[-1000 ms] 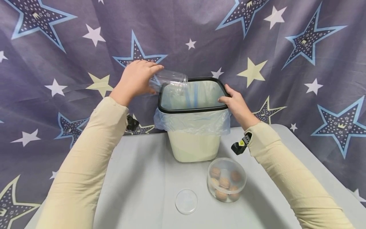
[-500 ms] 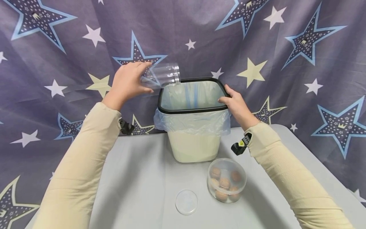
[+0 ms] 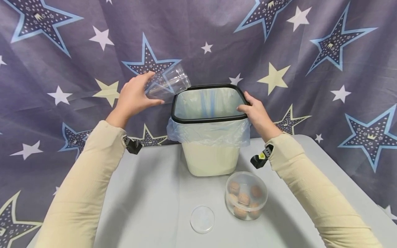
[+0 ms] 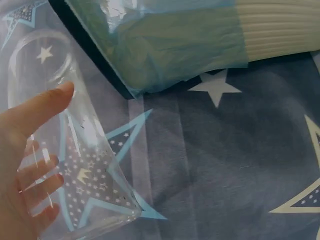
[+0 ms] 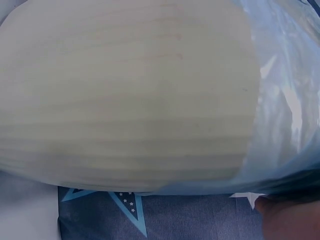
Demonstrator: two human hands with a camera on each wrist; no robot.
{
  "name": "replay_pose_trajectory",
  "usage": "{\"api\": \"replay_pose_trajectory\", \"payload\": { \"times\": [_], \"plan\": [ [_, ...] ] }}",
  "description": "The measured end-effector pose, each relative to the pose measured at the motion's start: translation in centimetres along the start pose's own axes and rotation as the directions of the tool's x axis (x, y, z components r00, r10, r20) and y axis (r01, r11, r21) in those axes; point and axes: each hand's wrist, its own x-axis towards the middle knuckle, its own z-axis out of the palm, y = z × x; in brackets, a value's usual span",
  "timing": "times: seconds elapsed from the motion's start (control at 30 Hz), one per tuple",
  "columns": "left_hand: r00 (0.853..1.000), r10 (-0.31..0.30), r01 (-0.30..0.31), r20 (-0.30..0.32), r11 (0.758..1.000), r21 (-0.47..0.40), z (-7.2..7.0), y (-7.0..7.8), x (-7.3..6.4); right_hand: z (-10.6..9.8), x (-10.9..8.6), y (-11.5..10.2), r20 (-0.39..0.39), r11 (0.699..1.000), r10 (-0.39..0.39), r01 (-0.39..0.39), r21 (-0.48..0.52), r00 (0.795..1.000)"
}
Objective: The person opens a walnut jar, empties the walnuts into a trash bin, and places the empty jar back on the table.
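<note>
In the head view my left hand (image 3: 134, 93) grips a clear plastic jar (image 3: 169, 81) beside the left rim of a cream trash can (image 3: 211, 158). The jar is tilted, its mouth up and to the right near the black rim. In the left wrist view the thumb and fingers wrap the see-through jar (image 4: 85, 150), and no contents show in it. My right hand (image 3: 256, 112) holds the can's right rim, thumb inside and fingers outside. A pale blue bag (image 3: 211, 132) lines the can and folds over its outside.
On the grey table (image 3: 149, 213), a round clear tub (image 3: 246, 195) with several walnuts stands in front of the can. A clear round lid (image 3: 202, 219) lies to its left. A star-patterned curtain (image 3: 198, 31) hangs close behind.
My left hand has drawn the jar left, away from over the can's opening, and its mouth has turned upward. The right hand stays on the rim.
</note>
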Motion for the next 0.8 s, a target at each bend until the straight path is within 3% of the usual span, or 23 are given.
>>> {"api": "replay_pose_trajectory", "payload": {
  "times": [0.2,0.47,0.63,0.8],
  "plan": [
    [0.998,-0.044,0.038,-0.034,0.989,-0.144,1.1,-0.9,-0.9,0.0,0.1,0.2,0.004,1.0,0.007,-0.007,0.007,1.0],
    [0.992,-0.116,0.095,-0.055,0.949,-0.3,2.1,-1.8,-2.2,0.0,0.2,0.1,0.007,1.0,0.011,-0.011,0.026,1.0],
    [0.985,-0.164,0.131,-0.051,0.909,-0.396,2.8,-2.2,-3.1,-0.1,0.1,0.2,0.003,1.0,0.006,-0.006,0.029,1.0],
    [0.973,-0.23,0.191,-0.021,0.853,-0.486,3.7,-2.9,-4.2,0.0,0.1,0.2,0.002,1.0,0.001,-0.001,0.025,1.0]
  ]
}}
